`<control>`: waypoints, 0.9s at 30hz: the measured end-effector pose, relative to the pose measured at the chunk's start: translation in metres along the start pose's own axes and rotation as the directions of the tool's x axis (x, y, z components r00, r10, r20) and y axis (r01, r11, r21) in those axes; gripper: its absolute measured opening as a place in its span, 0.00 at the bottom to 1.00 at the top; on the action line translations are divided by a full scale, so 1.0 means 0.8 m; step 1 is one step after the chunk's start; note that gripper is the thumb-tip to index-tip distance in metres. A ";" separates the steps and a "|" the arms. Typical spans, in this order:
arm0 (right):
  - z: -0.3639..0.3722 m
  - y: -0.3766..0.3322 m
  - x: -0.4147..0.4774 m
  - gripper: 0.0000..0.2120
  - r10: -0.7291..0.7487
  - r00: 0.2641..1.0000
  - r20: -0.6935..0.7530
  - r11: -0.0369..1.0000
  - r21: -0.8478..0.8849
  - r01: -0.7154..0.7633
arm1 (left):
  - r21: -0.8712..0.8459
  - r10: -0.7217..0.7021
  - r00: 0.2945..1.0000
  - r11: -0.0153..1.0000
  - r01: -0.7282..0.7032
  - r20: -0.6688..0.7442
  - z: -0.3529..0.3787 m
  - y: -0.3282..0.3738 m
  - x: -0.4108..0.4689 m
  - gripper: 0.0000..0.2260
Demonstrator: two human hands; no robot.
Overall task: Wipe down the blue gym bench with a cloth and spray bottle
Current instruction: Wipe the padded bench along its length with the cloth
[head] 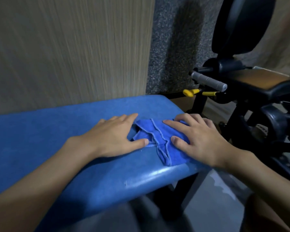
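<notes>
The blue gym bench (57, 131) runs from the left edge to the centre right, with its rounded end near the middle of the frame. A crumpled blue cloth (157, 139) lies on the bench's right end. My left hand (114, 136) lies flat on the pad, fingers straight, its thumb and fingertips touching the cloth's left edge. My right hand (197, 136) presses flat on the cloth's right side with spread fingers. No spray bottle is in view.
A black exercise machine (241, 97) with a grey handle (209, 81) and yellow levers (189, 92) stands close on the right. A wood-grain wall (65, 47) rises behind the bench. Grey floor (216, 198) shows below the bench's end.
</notes>
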State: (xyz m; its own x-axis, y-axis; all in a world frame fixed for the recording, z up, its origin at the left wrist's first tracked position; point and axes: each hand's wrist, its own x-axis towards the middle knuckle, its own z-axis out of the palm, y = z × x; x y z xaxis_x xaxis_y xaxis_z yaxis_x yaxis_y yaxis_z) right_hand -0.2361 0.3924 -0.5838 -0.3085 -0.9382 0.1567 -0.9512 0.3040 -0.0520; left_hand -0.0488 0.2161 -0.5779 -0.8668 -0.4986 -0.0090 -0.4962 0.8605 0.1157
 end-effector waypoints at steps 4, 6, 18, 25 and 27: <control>-0.004 0.008 -0.035 0.29 0.048 0.997 0.059 0.998 0.036 -0.050 | 0.025 -0.009 0.999 1.000 0.008 0.054 0.009 0.007 -0.007 0.49; -0.006 0.006 -0.042 0.26 0.076 0.988 0.131 0.996 0.029 -0.081 | 0.036 -0.025 0.993 0.999 0.021 0.116 0.007 0.008 -0.009 0.51; 0.015 0.004 -0.004 0.28 0.105 0.993 0.048 0.993 0.047 -0.108 | -0.026 -0.131 0.967 0.990 0.140 0.219 -0.012 -0.001 -0.007 0.47; 0.028 0.014 0.102 0.26 0.098 0.994 0.047 0.994 0.043 -0.100 | 0.102 -0.150 0.959 0.986 0.129 0.238 -0.012 -0.003 -0.005 0.57; 0.033 0.017 0.139 0.26 0.109 0.993 0.055 0.993 0.041 -0.111 | 0.123 -0.153 0.956 0.985 0.125 0.252 -0.007 -0.003 -0.005 0.57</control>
State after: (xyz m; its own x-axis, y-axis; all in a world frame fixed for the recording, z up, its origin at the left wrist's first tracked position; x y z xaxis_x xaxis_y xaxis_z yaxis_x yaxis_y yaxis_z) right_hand -0.2830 0.2882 -0.5932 -0.4096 -0.9072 0.0961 -0.9102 0.3993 -0.1098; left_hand -0.0435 0.2154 -0.5722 -0.7652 -0.5814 -0.2764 -0.6027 0.7979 -0.0095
